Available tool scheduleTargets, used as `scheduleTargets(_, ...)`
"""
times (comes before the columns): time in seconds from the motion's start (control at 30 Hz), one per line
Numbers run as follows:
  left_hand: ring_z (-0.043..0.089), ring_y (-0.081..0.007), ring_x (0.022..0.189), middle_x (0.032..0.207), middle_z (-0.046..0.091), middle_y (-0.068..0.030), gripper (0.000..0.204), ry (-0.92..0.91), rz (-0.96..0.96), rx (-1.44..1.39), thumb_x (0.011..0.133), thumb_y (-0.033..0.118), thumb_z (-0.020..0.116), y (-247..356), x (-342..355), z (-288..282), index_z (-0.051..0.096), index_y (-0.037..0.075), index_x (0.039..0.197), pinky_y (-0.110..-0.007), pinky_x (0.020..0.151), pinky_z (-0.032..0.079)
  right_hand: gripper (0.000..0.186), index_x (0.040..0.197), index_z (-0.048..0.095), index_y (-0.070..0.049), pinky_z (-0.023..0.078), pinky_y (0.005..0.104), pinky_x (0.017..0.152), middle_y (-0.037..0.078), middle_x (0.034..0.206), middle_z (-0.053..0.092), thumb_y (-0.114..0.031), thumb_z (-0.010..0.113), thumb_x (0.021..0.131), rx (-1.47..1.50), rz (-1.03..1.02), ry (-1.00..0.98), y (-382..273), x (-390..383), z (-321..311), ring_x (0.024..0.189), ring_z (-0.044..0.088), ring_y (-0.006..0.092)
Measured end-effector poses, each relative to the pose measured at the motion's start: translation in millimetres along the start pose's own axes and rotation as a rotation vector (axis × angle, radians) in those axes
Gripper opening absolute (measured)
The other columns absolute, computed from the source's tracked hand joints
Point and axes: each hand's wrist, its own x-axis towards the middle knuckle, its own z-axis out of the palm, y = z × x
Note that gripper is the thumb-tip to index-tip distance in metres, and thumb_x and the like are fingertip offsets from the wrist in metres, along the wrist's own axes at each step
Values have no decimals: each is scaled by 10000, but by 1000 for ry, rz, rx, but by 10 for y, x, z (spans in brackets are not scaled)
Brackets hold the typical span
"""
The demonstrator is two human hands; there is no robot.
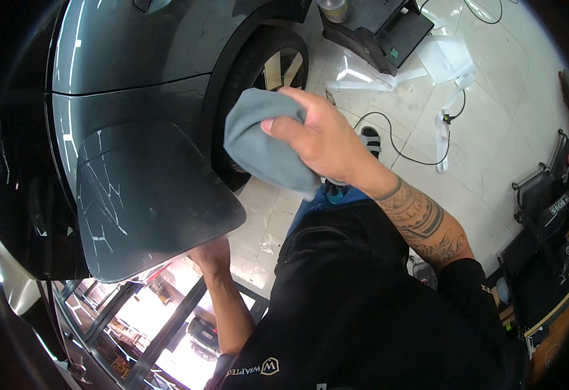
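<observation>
My right hand [323, 136] is closed around a folded grey cloth [258, 146], held in front of the wheel [245, 65], with the thumb pressed on top. My left hand [210, 257] grips the lower edge of a dark grey, rounded-square panel [151, 195] from beneath, its fingers mostly hidden. The panel has bright streaky reflections on it and overlaps the side of the glossy grey car body [125, 45]. Whether the panel is attached to the car or separate, I cannot tell.
A black plastic stool [382, 32] with a bottle [332, 8] stands on the tiled floor [505, 97], near white scraps [444, 58] and a black cable [421, 162]. My feet [370, 142] are below. Black folded equipment [538, 214] lies along the right side.
</observation>
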Motion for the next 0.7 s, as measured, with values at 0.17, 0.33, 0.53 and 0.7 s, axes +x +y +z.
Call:
scheduleTargets(0.17,518,-223,1079,1169,554,-76,336,-105,10,-61,882,158,533,181,-17,319,512,32,1193,-363,951,393,264,889,427,45,413,387,554,197,650,547,-168,574,838,-271,-65,-62,-410,-107,207,615,576,318)
scheduleTargets(0.33,519,-211,1076,1148,559,-64,304,-16,-54,33,877,130,560,239,30,474,527,31,1162,-362,958,389,310,949,361,40,406,444,518,246,603,511,-121,587,812,-420,-248,-69,-490,-346,539,598,558,416)
scheduleTargets(0.53,550,-198,1009,1102,582,-56,301,-50,-85,-32,853,118,596,215,8,441,547,43,1140,-354,901,423,323,971,356,60,430,480,591,297,663,537,-109,571,798,-300,-17,-142,-203,-490,543,648,561,450)
scheduleTargets(0.7,567,-168,846,968,607,-42,228,20,-102,-67,832,81,616,205,31,501,581,55,1056,-304,719,449,281,938,392,66,439,465,612,279,691,552,-150,538,832,-468,185,-16,674,-604,374,637,556,430)
